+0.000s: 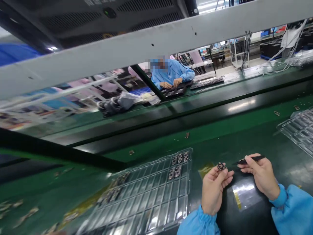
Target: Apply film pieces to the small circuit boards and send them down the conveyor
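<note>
My left hand is closed, pinching a small dark component at its fingertips. My right hand grips black tweezers whose tip points left toward that component. Both hands hover over the green table, just right of a clear plastic compartment tray. Several small dark components sit in the tray's far right cells. Both my sleeves are blue.
A second clear tray lies at the right edge. Loose small parts dot the green surface. A dark conveyor strip runs across. A grey beam crosses overhead. Beyond, a person in blue works at a black tray.
</note>
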A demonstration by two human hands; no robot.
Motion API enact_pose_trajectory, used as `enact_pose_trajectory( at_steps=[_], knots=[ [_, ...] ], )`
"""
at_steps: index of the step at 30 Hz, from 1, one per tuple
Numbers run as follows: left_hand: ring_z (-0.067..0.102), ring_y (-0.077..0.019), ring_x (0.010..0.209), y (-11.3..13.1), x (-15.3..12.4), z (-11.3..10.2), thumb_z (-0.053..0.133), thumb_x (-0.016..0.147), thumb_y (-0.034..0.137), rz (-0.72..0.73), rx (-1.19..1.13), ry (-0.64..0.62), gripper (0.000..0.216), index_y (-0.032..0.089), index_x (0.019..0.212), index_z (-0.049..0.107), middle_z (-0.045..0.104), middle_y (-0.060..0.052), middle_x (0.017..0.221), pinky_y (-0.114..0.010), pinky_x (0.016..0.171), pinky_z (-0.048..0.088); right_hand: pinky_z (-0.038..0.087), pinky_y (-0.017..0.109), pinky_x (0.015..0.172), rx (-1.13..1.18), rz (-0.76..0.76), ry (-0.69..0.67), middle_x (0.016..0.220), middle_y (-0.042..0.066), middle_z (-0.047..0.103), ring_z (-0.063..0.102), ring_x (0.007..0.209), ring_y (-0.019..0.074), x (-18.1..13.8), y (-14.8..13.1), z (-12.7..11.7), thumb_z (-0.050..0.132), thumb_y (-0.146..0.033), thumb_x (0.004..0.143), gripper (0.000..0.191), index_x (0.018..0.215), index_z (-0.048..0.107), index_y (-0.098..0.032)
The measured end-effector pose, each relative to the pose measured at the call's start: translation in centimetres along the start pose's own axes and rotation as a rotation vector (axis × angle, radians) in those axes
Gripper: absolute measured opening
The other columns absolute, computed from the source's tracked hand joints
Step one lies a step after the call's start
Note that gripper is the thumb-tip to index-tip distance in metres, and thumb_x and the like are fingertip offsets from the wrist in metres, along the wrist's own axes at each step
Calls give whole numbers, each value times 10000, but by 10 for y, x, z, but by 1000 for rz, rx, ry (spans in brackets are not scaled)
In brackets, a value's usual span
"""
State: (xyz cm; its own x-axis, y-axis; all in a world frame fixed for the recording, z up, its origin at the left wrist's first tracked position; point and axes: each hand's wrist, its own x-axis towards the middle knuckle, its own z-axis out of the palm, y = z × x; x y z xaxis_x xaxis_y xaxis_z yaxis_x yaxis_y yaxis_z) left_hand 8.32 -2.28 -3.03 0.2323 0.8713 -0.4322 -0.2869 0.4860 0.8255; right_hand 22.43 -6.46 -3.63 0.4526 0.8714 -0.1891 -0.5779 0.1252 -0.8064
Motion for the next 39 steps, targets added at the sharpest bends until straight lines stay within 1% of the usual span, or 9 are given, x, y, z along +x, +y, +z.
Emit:
enact_pose_trajectory(
  at_steps=[4,9,16,24,35,39],
  knots=[
    [657,-170,660,-14,6,6,777,543,199,-51,49,-38,288,116,765,615,653,-37,672,-224,579,536,552,268,532,-64,-62,22,683,52,679,671,644,213,1,8,-2,725,-356,680,279,763,572,-138],
    [650,-155,614,-21,8,5,782,527,199,-73,56,-44,351,112,825,619,674,-56,694,-218,544,526,568,329,617,-176,-91,-14,728,58,673,666,717,228,-1,17,-2,693,-374,711,269,768,582,-135],
    [646,-145,605,-23,6,6,773,541,214,-57,38,-47,349,106,833,615,673,-51,674,-213,546,520,580,331,624,-261,-94,-33,743,54,667,663,727,226,-3,18,-1,686,-400,709,284,761,592,-137],
    [649,-154,619,-22,4,7,776,531,232,-54,41,-44,360,109,827,612,667,-48,667,-215,557,517,583,325,569,-304,-108,-26,693,42,642,660,691,229,-3,20,-1,678,-403,716,290,771,585,-134],
    [651,-158,639,-21,3,9,780,516,258,-53,64,-23,378,119,820,604,674,-47,683,-223,574,515,581,337,583,-323,-125,-17,715,52,654,658,680,227,-4,18,3,678,-439,696,306,734,592,-148],
    [649,-153,643,-22,4,8,779,523,259,-49,71,-29,374,118,821,603,677,-48,682,-218,578,515,579,322,599,-328,-132,-15,694,43,646,653,668,208,-4,19,3,671,-422,711,287,729,591,-148]
  ],
)
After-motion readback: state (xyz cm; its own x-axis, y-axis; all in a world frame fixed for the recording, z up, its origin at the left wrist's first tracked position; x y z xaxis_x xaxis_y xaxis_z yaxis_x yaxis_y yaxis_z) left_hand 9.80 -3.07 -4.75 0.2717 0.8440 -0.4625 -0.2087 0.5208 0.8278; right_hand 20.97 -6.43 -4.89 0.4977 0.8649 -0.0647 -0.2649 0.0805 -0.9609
